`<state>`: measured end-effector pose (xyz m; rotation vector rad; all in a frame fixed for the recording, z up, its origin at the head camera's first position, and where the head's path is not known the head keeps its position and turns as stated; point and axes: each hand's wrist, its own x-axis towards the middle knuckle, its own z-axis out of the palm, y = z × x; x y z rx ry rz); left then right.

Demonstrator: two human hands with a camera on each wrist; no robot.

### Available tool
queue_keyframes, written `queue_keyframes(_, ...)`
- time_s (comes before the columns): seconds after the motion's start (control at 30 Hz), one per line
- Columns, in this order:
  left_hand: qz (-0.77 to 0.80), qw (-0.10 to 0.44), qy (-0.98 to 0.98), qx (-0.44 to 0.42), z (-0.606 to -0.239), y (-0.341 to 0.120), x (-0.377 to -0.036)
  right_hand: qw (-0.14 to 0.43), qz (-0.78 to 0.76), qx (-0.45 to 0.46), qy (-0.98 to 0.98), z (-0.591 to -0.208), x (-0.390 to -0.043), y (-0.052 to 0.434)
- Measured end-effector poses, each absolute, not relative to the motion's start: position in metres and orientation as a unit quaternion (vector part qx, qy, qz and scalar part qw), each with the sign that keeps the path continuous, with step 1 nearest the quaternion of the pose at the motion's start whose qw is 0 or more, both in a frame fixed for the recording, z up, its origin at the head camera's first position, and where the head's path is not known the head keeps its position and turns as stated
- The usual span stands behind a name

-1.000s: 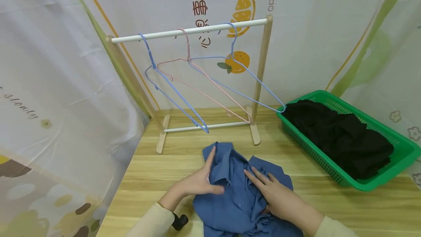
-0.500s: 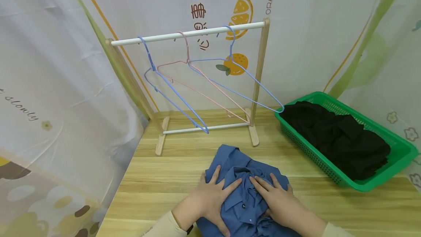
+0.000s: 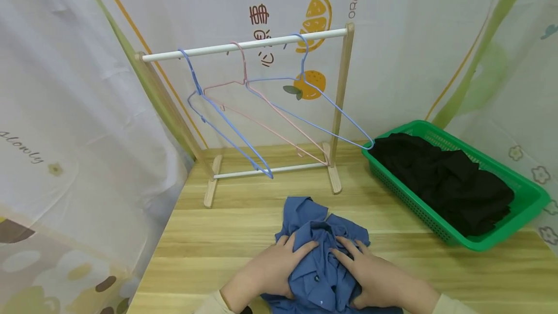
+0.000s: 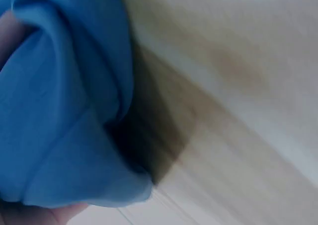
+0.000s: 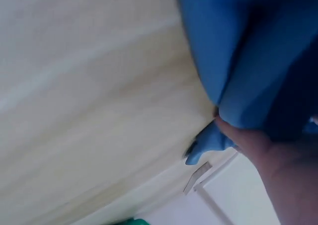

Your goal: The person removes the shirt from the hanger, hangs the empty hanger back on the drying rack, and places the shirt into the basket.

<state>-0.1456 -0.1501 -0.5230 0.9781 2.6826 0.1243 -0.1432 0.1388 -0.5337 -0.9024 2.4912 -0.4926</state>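
A crumpled blue shirt (image 3: 316, 229) lies bunched on the wooden table (image 3: 218, 246) near its front edge. My left hand (image 3: 272, 268) grips the shirt's left side, its fingers curled into the folds. My right hand (image 3: 377, 273) grips the right side the same way. In the left wrist view the blue shirt (image 4: 59, 115) fills the left half above the table. The right wrist view shows the blue shirt (image 5: 248, 56) with a fingertip (image 5: 248, 140) pressed under its edge.
A small wooden rack with a white rail (image 3: 244, 46) stands behind the shirt, carrying two blue hangers (image 3: 226, 125) and a pink hanger (image 3: 261, 105). A green basket (image 3: 529, 205) of black clothes (image 3: 444, 183) sits at the right. A printed curtain (image 3: 78, 134) hangs along the left.
Both hands went from lying flat on the spread shirt to curling into it. The shirt has been gathered into a tighter bundle.
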Motion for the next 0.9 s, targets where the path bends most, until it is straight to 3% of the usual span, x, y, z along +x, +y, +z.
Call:
queue_keyframes(0.27, 0.004, 0.107, 0.924, 0.366, -0.516, -0.130, -0.136, 0.107, -0.140, -0.354, 0.918, -0.540, -0.135, 0.126)
queue_keyframes(0.9, 0.052, 0.049, 0.919, 0.387, -0.451, -0.113, -0.166, -0.014, -0.160, -0.371, 0.915, -0.487, -0.145, 0.151)
